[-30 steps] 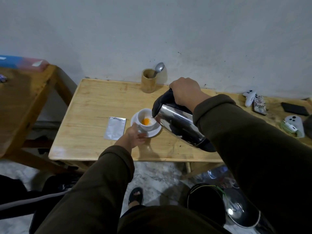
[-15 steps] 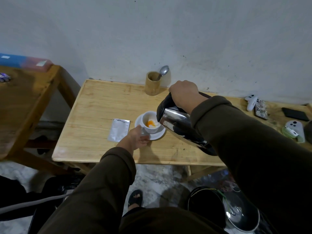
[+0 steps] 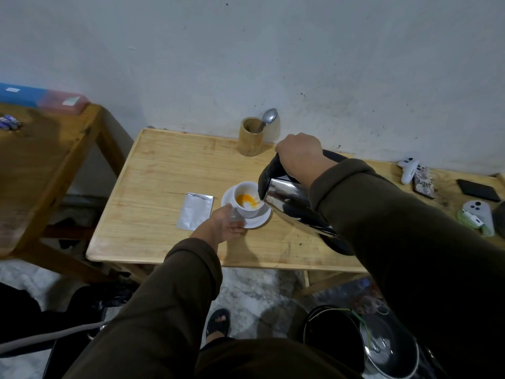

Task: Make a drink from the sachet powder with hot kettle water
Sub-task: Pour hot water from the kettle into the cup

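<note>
A white cup [image 3: 247, 212] with orange powder and some pale liquid inside stands on a white saucer [image 3: 261, 221] on the light wooden table [image 3: 164, 170]. My left hand [image 3: 225, 224] grips the cup's handle and the saucer's near edge. My right hand [image 3: 299, 153] is closed around the black handle of a steel kettle [image 3: 295, 207], which is tilted steeply with its spout over the cup's rim. A silver sachet [image 3: 195, 210] lies flat just left of the saucer.
A bamboo holder [image 3: 251, 136] with a spoon [image 3: 269, 117] stands at the table's back edge. Game controllers [image 3: 408, 169], phones [image 3: 478, 190] and a cable lie at the right. A darker table [image 3: 41, 165] stands to the left. Pots [image 3: 382, 348] sit on the floor.
The kettle has stayed tilted over the cup and the orange powder has spread up the cup's inside with pale liquid beside it. The view has shifted slightly; both hands keep their holds.
</note>
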A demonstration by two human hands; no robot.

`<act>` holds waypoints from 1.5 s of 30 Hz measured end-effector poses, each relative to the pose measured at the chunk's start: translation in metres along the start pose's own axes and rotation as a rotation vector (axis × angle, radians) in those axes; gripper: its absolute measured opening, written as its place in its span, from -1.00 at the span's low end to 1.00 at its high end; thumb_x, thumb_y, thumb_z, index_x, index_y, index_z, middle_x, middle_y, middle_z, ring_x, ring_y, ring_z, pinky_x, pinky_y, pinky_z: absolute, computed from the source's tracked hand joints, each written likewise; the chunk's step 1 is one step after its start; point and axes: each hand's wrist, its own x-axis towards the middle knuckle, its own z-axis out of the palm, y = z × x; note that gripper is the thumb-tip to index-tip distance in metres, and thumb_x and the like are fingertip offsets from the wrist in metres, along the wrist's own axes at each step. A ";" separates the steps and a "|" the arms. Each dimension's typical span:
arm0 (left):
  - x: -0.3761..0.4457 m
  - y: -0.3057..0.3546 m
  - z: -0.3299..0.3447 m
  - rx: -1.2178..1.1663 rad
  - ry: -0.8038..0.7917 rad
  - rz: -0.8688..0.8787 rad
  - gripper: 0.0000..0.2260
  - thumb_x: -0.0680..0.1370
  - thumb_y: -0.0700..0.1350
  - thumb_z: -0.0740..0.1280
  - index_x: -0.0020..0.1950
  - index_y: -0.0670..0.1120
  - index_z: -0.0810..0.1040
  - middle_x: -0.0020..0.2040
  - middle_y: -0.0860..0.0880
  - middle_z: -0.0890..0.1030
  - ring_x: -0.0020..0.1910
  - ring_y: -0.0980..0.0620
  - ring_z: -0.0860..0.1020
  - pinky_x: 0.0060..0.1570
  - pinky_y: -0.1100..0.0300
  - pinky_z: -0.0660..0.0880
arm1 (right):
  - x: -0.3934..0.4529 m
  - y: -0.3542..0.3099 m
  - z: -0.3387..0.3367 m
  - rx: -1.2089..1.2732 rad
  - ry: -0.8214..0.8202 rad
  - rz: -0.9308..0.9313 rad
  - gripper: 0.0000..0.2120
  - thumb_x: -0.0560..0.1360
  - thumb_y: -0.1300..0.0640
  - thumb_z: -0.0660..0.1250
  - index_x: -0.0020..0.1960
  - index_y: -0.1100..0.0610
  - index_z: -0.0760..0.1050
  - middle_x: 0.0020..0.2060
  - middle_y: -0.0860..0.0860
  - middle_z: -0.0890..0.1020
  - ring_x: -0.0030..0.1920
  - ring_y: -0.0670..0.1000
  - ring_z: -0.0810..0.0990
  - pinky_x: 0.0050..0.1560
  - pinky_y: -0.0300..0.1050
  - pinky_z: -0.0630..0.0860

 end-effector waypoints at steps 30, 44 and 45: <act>0.001 0.002 -0.003 0.051 -0.016 0.008 -0.51 0.63 0.03 0.09 0.50 -0.18 0.16 0.14 -0.31 0.49 0.36 -0.29 0.42 0.33 -0.09 0.34 | 0.001 -0.015 -0.014 -0.106 0.003 -0.045 -0.82 0.55 0.30 0.18 0.08 0.22 0.52 -0.15 0.09 0.45 0.05 0.13 0.58 -0.14 -0.08 0.41; -0.002 0.002 -0.003 0.040 -0.021 0.002 -0.50 0.63 0.04 0.09 0.50 -0.18 0.14 0.18 -0.33 0.47 0.38 -0.29 0.39 0.37 -0.09 0.30 | 0.000 -0.019 -0.018 -0.102 -0.027 -0.037 -0.82 0.55 0.29 0.18 0.07 0.21 0.53 -0.14 0.08 0.48 0.06 0.11 0.59 -0.11 -0.08 0.43; -0.003 0.003 -0.002 0.043 -0.022 0.002 -0.50 0.63 0.03 0.09 0.50 -0.18 0.14 0.21 -0.34 0.47 0.38 -0.29 0.39 0.37 -0.10 0.30 | 0.000 -0.018 -0.019 -0.099 -0.027 -0.039 -0.82 0.55 0.30 0.18 0.07 0.20 0.53 -0.16 0.07 0.46 0.06 0.12 0.59 -0.11 -0.08 0.43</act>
